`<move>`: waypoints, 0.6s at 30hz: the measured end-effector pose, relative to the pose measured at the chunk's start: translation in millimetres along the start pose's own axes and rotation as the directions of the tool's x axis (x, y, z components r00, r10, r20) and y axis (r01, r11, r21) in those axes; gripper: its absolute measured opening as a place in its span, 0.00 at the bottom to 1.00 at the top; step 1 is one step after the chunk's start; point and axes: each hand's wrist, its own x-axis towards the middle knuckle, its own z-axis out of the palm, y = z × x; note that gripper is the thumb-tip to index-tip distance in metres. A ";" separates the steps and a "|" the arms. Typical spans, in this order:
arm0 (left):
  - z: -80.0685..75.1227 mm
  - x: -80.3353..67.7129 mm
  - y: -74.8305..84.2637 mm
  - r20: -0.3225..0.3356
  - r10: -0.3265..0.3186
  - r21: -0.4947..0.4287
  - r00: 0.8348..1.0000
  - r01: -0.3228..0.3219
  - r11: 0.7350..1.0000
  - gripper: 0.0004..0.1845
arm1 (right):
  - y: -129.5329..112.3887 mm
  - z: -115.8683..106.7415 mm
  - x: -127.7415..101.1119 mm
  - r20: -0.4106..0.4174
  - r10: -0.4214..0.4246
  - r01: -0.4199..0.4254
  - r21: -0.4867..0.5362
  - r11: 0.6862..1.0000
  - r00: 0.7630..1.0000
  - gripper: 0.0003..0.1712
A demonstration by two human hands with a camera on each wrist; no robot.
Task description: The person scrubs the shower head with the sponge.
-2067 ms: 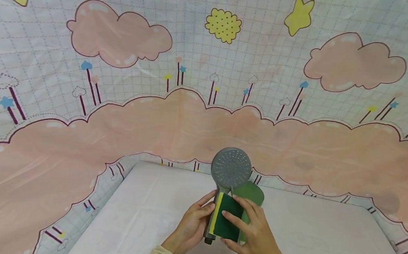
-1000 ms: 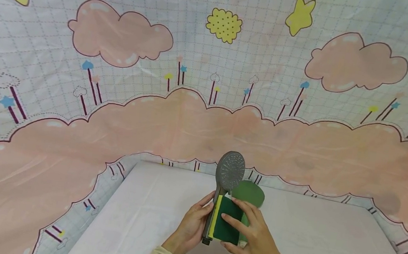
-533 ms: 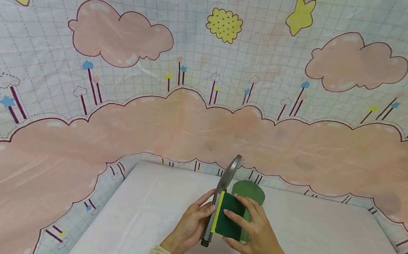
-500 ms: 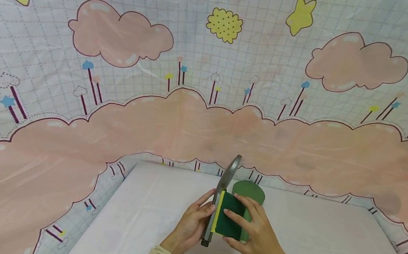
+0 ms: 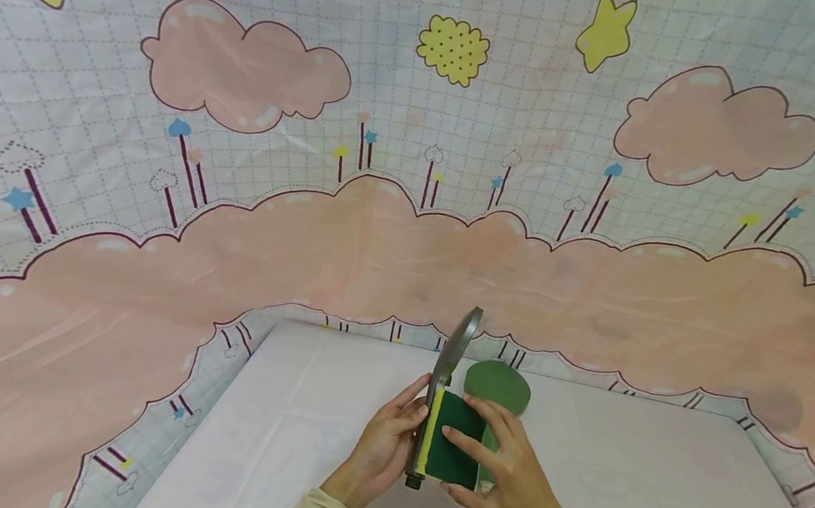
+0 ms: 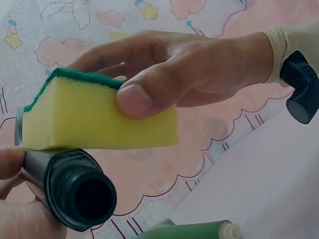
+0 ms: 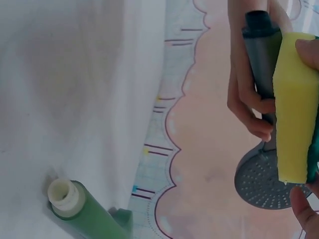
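In the head view my left hand [image 5: 378,443] grips the handle of a grey shower head [image 5: 455,352], held edge-on and tilted upward above the table. My right hand [image 5: 518,476] holds a yellow and green scrubbing sponge [image 5: 454,439] between thumb and fingers. The sponge's yellow side lies against the handle. From the left wrist, the handle's hollow threaded end [image 6: 82,194] shows just under the sponge [image 6: 99,117]. The right wrist view shows the nozzle face [image 7: 261,181] below the left hand's fingers, partly hidden by the sponge [image 7: 296,109].
Behind the right hand, a green object shaped like a shower head [image 5: 496,386] lies on the white table [image 5: 654,475]; its white hollow end [image 7: 65,196] shows in the right wrist view. A cloud-patterned cloth [image 5: 392,261] hangs behind the table.
The shower head has turned about its handle, from nozzle face toward the camera to edge-on. Over the last half second, the sponge has shifted slightly down and left along the handle.
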 end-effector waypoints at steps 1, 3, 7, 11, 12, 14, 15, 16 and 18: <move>-0.1 -0.1 0.5 -0.001 -0.001 0.000 1.000 0.001 1.000 0.28 | -0.8 0.9 -0.8 -0.009 -0.010 0.010 0.004 1.000 1.000 0.37; -0.2 -0.6 1.5 -0.001 -0.003 0.003 1.000 0.003 1.000 0.27 | -1.7 2.7 -2.1 -0.030 -0.034 0.034 0.007 0.999 0.999 0.36; -0.7 -1.9 2.2 0.003 0.002 0.015 1.000 -0.002 1.000 0.28 | -0.8 3.8 -1.6 -0.055 -0.066 0.067 0.002 0.998 0.996 0.34; -0.2 -2.8 1.6 0.014 0.009 0.034 1.000 -0.010 0.999 0.29 | 3.4 1.0 3.6 -0.059 -0.078 0.076 -0.028 0.997 0.995 0.33; 0.2 -3.1 1.4 0.016 0.011 0.041 1.000 -0.012 0.999 0.29 | 4.9 0.1 5.1 -0.061 -0.080 0.078 -0.031 0.996 0.995 0.33; 1.0 -3.8 0.9 0.016 0.008 0.048 1.000 -0.009 0.999 0.29 | 8.2 -1.6 7.9 -0.075 -0.090 0.087 -0.037 0.996 0.993 0.31; 1.3 -4.3 0.6 0.016 0.006 0.050 1.000 -0.007 0.999 0.29 | 9.8 -2.5 8.9 -0.079 -0.091 0.088 -0.041 0.995 0.993 0.30; 1.7 -4.8 0.4 0.015 0.004 0.052 1.000 -0.005 0.999 0.29 | 11.5 -3.1 9.9 -0.087 -0.096 0.093 -0.044 0.995 0.992 0.30; 2.5 -5.9 0.5 0.009 -0.001 0.049 1.000 0.001 0.999 0.29 | 14.1 -4.6 11.7 -0.101 -0.104 0.099 -0.053 0.994 0.989 0.29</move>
